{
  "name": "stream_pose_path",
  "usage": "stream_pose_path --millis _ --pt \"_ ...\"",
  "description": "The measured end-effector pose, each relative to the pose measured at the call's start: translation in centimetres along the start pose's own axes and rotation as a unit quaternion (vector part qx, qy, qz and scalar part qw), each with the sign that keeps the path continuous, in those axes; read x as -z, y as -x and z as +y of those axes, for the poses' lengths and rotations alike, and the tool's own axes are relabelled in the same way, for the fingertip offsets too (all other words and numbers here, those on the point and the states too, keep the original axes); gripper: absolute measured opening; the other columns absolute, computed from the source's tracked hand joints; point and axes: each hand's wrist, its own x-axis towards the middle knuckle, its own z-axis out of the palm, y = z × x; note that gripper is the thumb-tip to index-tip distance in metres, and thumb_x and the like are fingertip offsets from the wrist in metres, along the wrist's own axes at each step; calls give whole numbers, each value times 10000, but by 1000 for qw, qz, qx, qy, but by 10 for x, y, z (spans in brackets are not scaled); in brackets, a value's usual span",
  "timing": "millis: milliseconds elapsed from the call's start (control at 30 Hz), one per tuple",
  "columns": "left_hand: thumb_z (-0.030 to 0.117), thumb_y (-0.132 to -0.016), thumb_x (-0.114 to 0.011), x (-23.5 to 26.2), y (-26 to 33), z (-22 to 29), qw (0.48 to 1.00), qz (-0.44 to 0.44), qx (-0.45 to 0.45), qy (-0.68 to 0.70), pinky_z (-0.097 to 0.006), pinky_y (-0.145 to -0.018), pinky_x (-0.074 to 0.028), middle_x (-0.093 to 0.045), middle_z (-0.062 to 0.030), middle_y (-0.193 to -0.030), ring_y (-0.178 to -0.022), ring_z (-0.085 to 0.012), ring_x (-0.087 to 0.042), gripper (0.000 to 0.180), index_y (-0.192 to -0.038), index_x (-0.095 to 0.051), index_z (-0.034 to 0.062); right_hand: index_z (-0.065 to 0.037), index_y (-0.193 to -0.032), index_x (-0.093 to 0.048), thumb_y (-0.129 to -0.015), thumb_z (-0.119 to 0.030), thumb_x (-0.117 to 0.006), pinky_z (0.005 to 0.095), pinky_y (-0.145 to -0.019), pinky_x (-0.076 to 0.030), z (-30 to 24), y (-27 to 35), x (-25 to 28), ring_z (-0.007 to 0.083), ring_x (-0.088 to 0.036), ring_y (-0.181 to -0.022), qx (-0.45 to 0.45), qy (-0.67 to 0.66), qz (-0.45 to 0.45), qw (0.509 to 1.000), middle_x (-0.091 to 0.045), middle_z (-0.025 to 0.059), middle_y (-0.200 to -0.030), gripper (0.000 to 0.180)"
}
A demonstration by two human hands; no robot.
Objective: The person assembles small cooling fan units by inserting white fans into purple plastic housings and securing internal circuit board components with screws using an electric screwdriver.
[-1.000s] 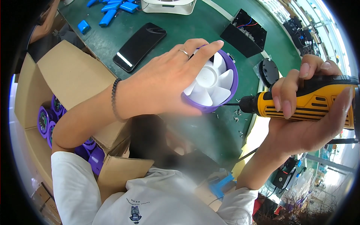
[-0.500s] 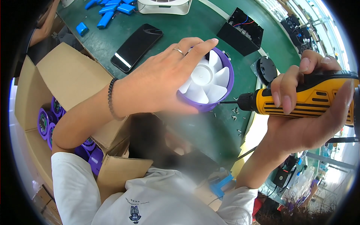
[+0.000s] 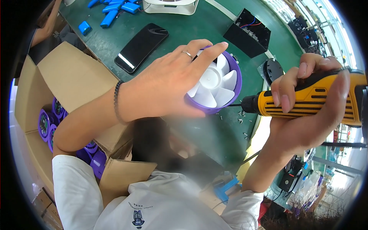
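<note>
Change: since the earlier frames the fan has slid slightly toward 9 o'clock in the view, and the driver's tip has kept its place at the fan's rim.
Left hand: wrapped over the purple fan housing from the 9 o'clock side, fingers lying across its top edge, thumb under the near rim; it grasps the fan firmly. A ring sits on one finger and a dark bead bracelet on the wrist.
Fan: round, purple shell with white blades, held over the green table, at about the centre of the view.
Right hand: clenched around the yellow and black electric screwdriver at 3 o'clock, its bit pointing toward 9 o'clock and meeting the fan's lower rim; whether the bit sits in a screw I cannot tell.
Screws: small loose ones scattered on the table just below the driver's nose.
Phone: black, lying flat at 11 o'clock.
Cardboard box: open at 9 o'clock, more purple fans inside.
Black tray: at 1 o'clock, wires in it.
Blue parts: at 12 o'clock, near a white fan casing.
</note>
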Motion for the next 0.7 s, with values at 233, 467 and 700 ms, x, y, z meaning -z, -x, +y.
stream_pose_path --millis 233,467,700 --pt "334 -673 -857 0 1 0 1000 1 9 9 -450 -941 -501 -420 -237 -1378 -1144 -439 -544 1070 -1516 -268 39 -34 -1068 -521 -1004 -387 -507 257 -479 -430 -11 3 -7 115 -506 -473 -43 14 86 995 -555 117 -928 359" --pt "309 -596 -909 4 0 4 997 -38 46 45 -456 -1082 -409 -395 -238 -1439 -1339 -439 -409 1204 -1553 -219 67 -28 -1067 -529 -1002 -390 -512 260 -464 -433 -5 7 -13 122 -512 -463 -26 -58 77 995 -557 117 -924 368" --pt "323 -665 -862 -2 0 1 1000 5 15 27 -465 -940 -497 -416 -240 -1385 -1140 -453 -542 1070 -1517 -269 64 -28 -1037 -537 -982 -373 -557 259 -453 -433 -2 10 -12 126 -512 -446 -55 -197 55 977 -564 111 -908 349"
